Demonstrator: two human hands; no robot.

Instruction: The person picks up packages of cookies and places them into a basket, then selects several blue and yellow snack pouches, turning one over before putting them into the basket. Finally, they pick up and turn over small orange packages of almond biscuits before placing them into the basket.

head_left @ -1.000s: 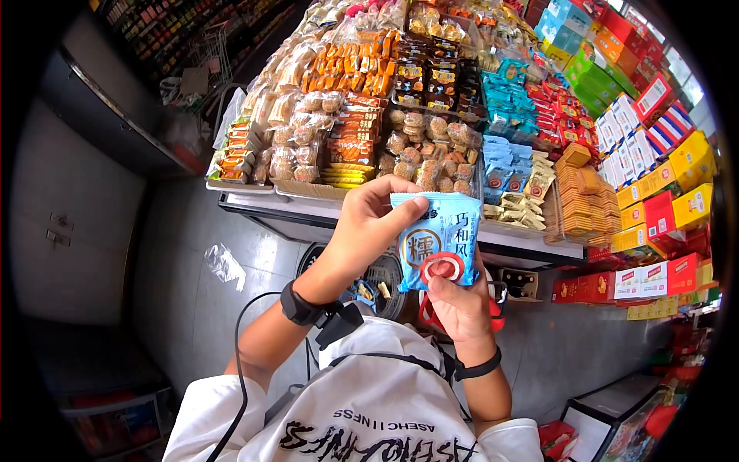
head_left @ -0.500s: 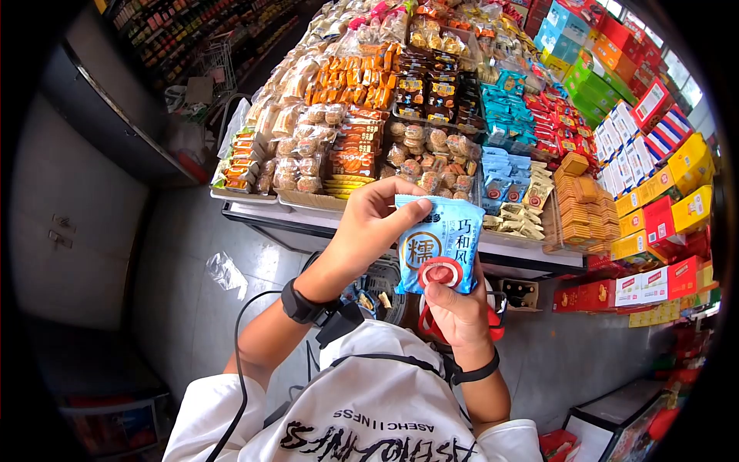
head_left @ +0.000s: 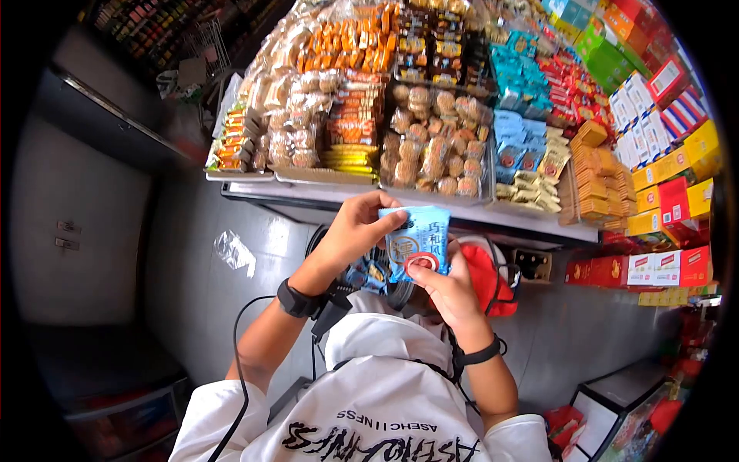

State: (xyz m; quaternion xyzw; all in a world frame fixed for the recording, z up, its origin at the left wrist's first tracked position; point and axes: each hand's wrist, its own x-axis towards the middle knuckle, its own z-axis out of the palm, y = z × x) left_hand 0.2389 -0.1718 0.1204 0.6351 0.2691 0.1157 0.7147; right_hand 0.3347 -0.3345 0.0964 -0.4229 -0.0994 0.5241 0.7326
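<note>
Between my hands is a light blue snack packet with dark lettering and a red round emblem near its lower edge. My left hand pinches its upper left corner, thumb on the front. Gripping the lower right part, my right hand has its thumb beside the emblem; its other fingers are mostly hidden behind the packet. Similar light blue packets lie on the display beyond, next to clear-wrapped round biscuits.
A sloped display holds orange packets, dark packets, teal packets and stacked square biscuits. Boxed goods line the right. Below the display edge are a red bag and crumpled clear plastic on the floor.
Both hands have brought the packet lower and slightly left, closer to my body, and it looks smaller. The view has shifted, showing more of the round biscuits. My grip stays on the packet.
</note>
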